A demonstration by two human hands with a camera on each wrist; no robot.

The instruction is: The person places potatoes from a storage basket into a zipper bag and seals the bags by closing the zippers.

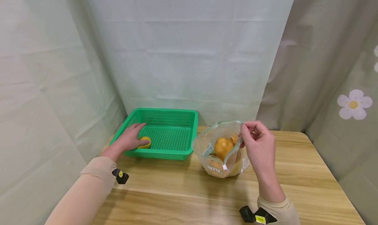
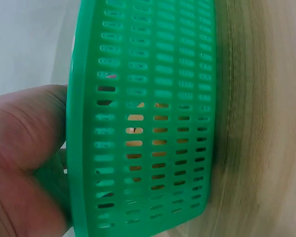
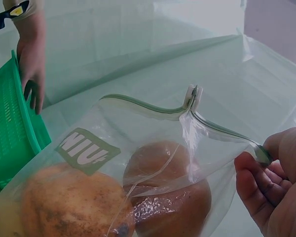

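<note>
Inside the green basket [image 1: 165, 133], the left hand [image 1: 130, 140] cups one orange [image 1: 144, 142] at the near-left corner. The right hand [image 1: 260, 146] pinches the zip bag [image 1: 220, 149] rim — open, fruit-laden. Risk: a weak pinch lets the bag slump — oranges roll out.

- The worktop [image 1: 177, 198] lies bare along its near edge and toward the right corner, giving wide passage there.
- The green basket [image 1: 189, 133] blocks the far left corner, hard against the curtain.
- The clear bag [image 1: 206, 146] stands just beside the basket's right wall; the gap between them looks narrow, perhaps closed.
</note>
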